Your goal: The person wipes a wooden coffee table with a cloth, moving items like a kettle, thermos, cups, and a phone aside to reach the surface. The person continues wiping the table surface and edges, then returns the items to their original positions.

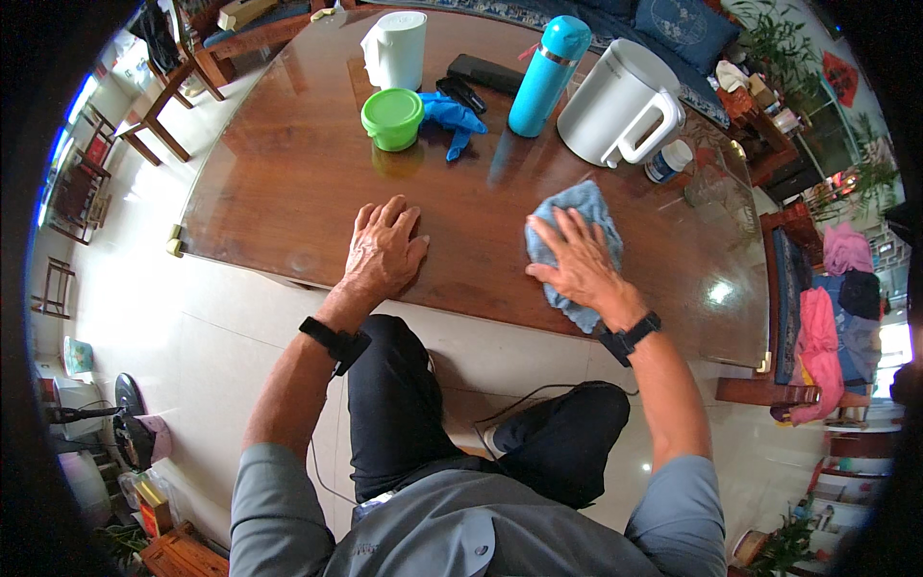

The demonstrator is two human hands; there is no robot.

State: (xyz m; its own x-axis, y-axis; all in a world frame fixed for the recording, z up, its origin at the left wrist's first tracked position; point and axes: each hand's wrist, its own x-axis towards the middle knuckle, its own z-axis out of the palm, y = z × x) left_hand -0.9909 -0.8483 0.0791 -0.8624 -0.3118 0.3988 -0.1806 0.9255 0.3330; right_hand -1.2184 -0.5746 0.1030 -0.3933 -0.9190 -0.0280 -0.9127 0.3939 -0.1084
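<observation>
My left hand [384,245] rests palm down on the brown wooden table [461,238], close to its front edge, holding nothing. My right hand [577,263] presses flat on a crumpled light-blue cloth [602,209], its fingers spread over the fabric. Part of the cloth is hidden under the palm and reaches the table's front edge. Beyond my left hand stands a green lidded tub [393,119]. Past the cloth are a white electric kettle [609,104] and a small white bottle [669,161] with a dark label.
A blue vacuum flask [549,76], a white lidded jug [396,50], a bunched blue item [454,119] and a long black case [487,72] stand or lie farther back. Brass-coloured guards cover the table corners. A thin cable [533,393] hangs near my knees.
</observation>
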